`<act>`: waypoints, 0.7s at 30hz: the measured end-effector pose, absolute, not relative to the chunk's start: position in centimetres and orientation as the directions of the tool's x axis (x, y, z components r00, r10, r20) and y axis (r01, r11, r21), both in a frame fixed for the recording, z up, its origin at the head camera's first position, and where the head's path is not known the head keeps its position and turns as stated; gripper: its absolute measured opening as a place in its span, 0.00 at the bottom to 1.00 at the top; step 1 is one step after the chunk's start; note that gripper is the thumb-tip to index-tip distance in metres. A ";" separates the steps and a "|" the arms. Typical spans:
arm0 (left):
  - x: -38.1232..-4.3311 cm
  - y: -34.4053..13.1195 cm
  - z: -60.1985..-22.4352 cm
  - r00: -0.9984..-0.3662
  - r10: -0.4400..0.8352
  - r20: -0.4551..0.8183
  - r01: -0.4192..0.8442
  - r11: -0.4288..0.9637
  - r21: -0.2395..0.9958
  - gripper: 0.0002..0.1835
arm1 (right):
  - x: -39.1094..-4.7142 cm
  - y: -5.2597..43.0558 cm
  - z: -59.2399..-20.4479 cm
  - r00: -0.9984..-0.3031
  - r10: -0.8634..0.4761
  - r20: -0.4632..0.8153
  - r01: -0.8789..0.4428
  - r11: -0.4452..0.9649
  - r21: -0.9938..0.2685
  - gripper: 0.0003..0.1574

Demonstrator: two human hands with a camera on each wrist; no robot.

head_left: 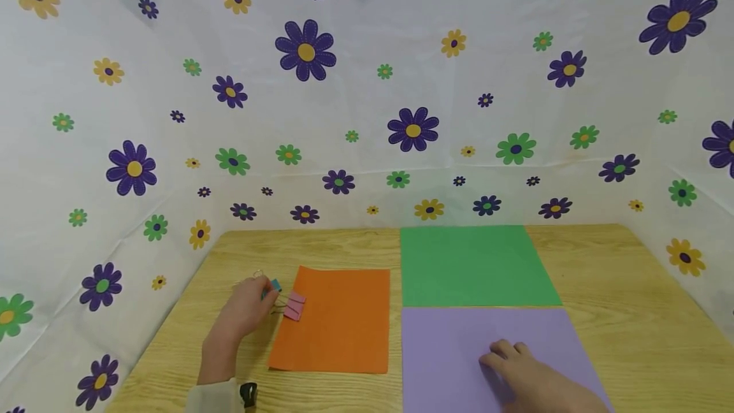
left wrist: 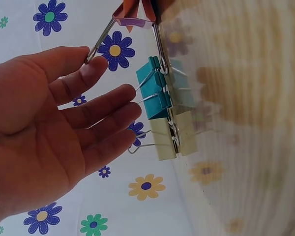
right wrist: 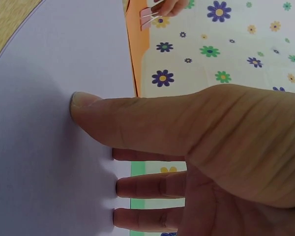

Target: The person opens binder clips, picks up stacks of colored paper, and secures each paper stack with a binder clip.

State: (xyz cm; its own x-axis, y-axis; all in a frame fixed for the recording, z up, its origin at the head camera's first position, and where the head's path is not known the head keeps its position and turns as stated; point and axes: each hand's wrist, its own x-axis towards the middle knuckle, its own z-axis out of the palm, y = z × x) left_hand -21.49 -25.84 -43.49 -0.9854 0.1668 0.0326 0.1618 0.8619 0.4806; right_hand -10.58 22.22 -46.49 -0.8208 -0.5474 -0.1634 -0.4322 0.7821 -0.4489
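Pinching one wire handle of a pink metal binder clip at its fingertips, the left hand works at the left edge of a flat orange paper sheet. The clip bites that edge around its middle, its body lying on the orange sheet and its handles spread out to the left; the far handle looks ungrasped in the left wrist view. The right hand grasps nothing: its fingertips rest on a lilac paper rectangle, to the right of the orange sheet and nearer the person. A green paper rectangle lies to the right and farther back. Left of the orange sheet, past the pink clip, stand a teal binder clip and a pale yellow one on the wood-grain bench.

Whether the pink clip is being fitted or removed, these pictures cannot tell. Either way, a pull on one handle would probably only twist the clip and crease the paper. Better to squeeze both handles evenly, keep its mouth square to the edge, and steady the orange sheet with the right hand, which seems free for that.
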 end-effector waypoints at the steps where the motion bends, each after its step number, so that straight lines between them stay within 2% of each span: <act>1: -21.5 -25.8 -43.5 -0.987 0.161 0.024 0.152 0.861 0.485 0.09 | -10.6 22.2 -46.5 -0.822 -0.545 -0.164 -0.430 0.784 -0.448 0.44; 10: -21.4 -25.8 -43.3 -0.994 0.108 -0.016 0.084 0.848 0.523 0.11 | -10.1 22.2 -46.5 -0.834 -0.538 -0.125 -0.448 0.791 -0.417 0.39; 21: -21.3 -25.7 -43.2 -0.995 0.102 -0.010 0.081 0.838 0.540 0.11 | -10.0 22.2 -46.4 -0.836 -0.528 -0.149 -0.427 0.797 -0.428 0.38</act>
State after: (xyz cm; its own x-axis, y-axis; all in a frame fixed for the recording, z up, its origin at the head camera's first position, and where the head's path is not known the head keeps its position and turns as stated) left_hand -21.32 -25.66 -43.24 -0.9947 0.1020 -0.0098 0.0806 0.8380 0.5398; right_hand -10.01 22.16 -46.40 -0.8358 -0.5283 -0.1494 -0.4270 0.7965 -0.4280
